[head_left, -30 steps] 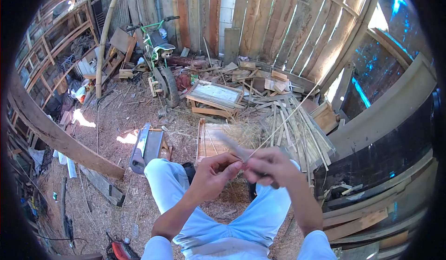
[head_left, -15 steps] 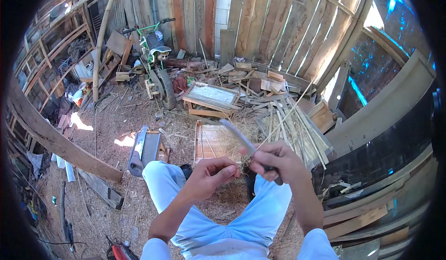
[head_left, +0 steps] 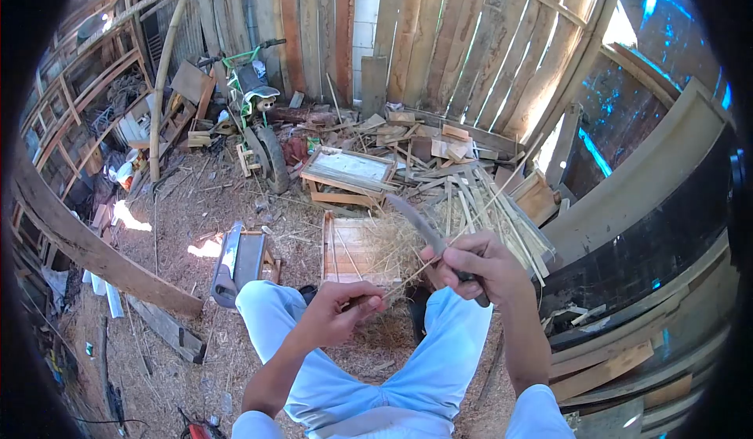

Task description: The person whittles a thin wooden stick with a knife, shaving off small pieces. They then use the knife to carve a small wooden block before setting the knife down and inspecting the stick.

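I sit with light blue trousers, knees apart. My right hand (head_left: 480,264) grips a knife (head_left: 416,219) whose grey blade points up and to the left. A thin bamboo strip (head_left: 502,189) runs from my left hand (head_left: 336,313) up past the right hand toward the upper right. My left hand pinches the strip's near end just above my left knee. The blade meets the strip close to my right thumb.
A pile of split bamboo strips (head_left: 490,211) lies ahead on the right. A small wooden crate (head_left: 349,243) and a framed panel (head_left: 349,171) sit in front. A grey bench (head_left: 235,262) stands left, a small green bike (head_left: 259,117) further back. Sawdust covers the ground.
My hands have moved apart: the left slid down and left along the strip, the right lifted up and right with the knife.
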### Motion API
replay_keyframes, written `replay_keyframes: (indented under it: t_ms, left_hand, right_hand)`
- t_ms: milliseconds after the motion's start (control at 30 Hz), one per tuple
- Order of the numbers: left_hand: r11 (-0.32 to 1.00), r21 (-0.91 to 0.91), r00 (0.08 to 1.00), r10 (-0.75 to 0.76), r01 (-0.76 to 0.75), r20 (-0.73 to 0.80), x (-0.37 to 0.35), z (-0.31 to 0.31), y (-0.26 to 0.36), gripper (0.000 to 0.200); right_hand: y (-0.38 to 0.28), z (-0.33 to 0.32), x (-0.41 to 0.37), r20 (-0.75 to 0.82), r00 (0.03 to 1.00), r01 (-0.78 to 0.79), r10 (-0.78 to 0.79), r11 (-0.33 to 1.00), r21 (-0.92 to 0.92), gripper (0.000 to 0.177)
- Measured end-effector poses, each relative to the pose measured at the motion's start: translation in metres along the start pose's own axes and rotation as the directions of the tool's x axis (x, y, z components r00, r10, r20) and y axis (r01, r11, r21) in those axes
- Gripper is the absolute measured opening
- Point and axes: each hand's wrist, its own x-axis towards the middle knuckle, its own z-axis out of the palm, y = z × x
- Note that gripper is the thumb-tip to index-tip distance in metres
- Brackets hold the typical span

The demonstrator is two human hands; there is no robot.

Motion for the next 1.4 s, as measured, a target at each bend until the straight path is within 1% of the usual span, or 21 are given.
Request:
replay_keyframes:
  t_ms: [33,100,200,267,333,367,467,533,667,733,767,833,867,933,967,1100,1167,1200,1267,1300,1400]
  left_hand:
    - [0.998,0.043,0.999,0.041,-0.041,0.003,0.0,0.0,-0.001,0.012]
    - [0.996,0.048,0.998,0.069,-0.068,-0.012,0.002,0.005,0.0,0.011]
    - [0.985,0.118,0.989,0.135,-0.127,-0.061,0.007,0.002,-0.006,0.01]
    - [0.972,0.176,0.98,0.175,-0.156,-0.095,0.01,-0.004,-0.013,0.01]
    - [0.968,0.217,0.983,0.152,-0.126,-0.106,0.014,-0.011,-0.018,0.01]
    - [0.967,0.219,0.982,0.158,-0.133,-0.103,0.014,-0.016,-0.025,0.01]
    - [0.977,0.189,0.992,0.115,-0.102,-0.059,0.011,-0.026,-0.043,0.01]
    - [0.956,0.274,0.993,0.118,-0.106,-0.028,0.01,-0.026,-0.043,0.011]
    - [0.934,0.339,0.99,0.135,-0.112,-0.044,0.019,-0.02,-0.037,0.008]
    - [0.772,0.581,0.957,0.286,-0.258,0.044,0.028,-0.022,-0.039,0.01]
    - [0.772,0.582,0.957,0.285,-0.257,0.045,0.031,-0.021,-0.037,0.01]
    - [0.669,0.642,0.871,0.492,-0.374,-0.005,0.04,-0.011,-0.029,0.01]
    - [0.669,0.646,0.871,0.492,-0.369,-0.012,0.043,-0.005,-0.022,0.01]
    - [0.931,0.28,0.947,0.284,-0.234,-0.152,0.048,0.01,-0.007,0.01]
    - [0.95,0.212,0.941,0.272,-0.23,-0.201,0.051,0.017,-0.01,0.008]
    - [0.895,0.374,0.93,0.324,-0.243,-0.174,0.051,0.017,0.001,0.012]
    - [0.854,0.389,0.881,0.438,-0.344,-0.181,0.047,0.016,-0.004,0.015]
    - [0.856,0.386,0.882,0.435,-0.344,-0.179,0.045,0.016,-0.003,0.015]
    - [0.859,0.444,0.916,0.362,-0.256,-0.173,0.04,0.018,0.006,0.013]
    - [0.859,0.442,0.916,0.362,-0.257,-0.172,0.039,0.019,0.01,0.013]
    - [0.884,0.424,0.945,0.286,-0.196,-0.159,0.037,0.019,0.011,0.015]
  right_hand:
    - [0.003,0.003,0.001,-0.004,1.0,0.001,-0.001,1.0,0.0,0.035]
    - [0.01,0.012,0.005,0.095,0.986,-0.135,0.135,0.991,-0.004,0.037]
    - [0.019,0.009,0.01,0.082,0.988,-0.131,0.135,0.99,-0.046,0.032]
    - [0.014,-0.002,0.009,0.023,0.995,-0.096,0.097,0.994,-0.042,0.036]
    - [-0.002,-0.003,0.005,-0.137,0.988,0.062,-0.067,0.997,-0.04,0.035]
    - [-0.008,-0.01,0.002,-0.21,0.973,0.089,-0.09,0.996,-0.014,0.034]
    - [-0.024,-0.026,-0.008,-0.272,0.952,0.133,-0.141,0.99,-0.047,0.031]
    - [-0.022,-0.023,-0.009,-0.29,0.946,0.132,-0.146,0.989,-0.066,0.032]
    - [-0.017,-0.019,-0.005,-0.23,0.959,0.158,-0.168,0.986,-0.06,0.035]
    - [-0.014,-0.018,-0.003,-0.234,0.952,0.19,-0.197,0.98,-0.05,0.036]
    - [-0.012,-0.017,-0.001,-0.234,0.952,0.191,-0.197,0.98,-0.049,0.036]
    - [-0.006,-0.014,0.006,-0.263,0.945,0.194,-0.192,0.981,-0.019,0.036]
    - [-0.003,-0.01,0.009,-0.256,0.948,0.192,-0.19,0.981,-0.019,0.036]
    - [0.006,0.0,0.014,-0.188,0.97,0.151,-0.154,0.988,-0.029,0.035]
    - [0.014,0.001,0.017,-0.164,0.977,0.135,-0.136,0.991,-0.016,0.035]
    - [0.01,0.002,0.014,-0.155,0.981,0.121,-0.12,0.993,-0.004,0.035]
    - [0.003,-0.007,0.01,-0.138,0.973,0.188,-0.183,0.982,0.026,0.035]
    - [0.004,-0.007,0.009,-0.143,0.973,0.186,-0.181,0.982,0.027,0.035]
    - [0.011,-0.002,0.009,-0.088,0.994,0.063,-0.067,0.997,-0.046,0.036]
    - [0.015,0.003,0.011,-0.027,0.996,0.081,-0.084,0.992,-0.097,0.034]
    - [0.012,-0.001,0.007,-0.047,0.996,0.079,-0.079,0.997,-0.006,0.032]
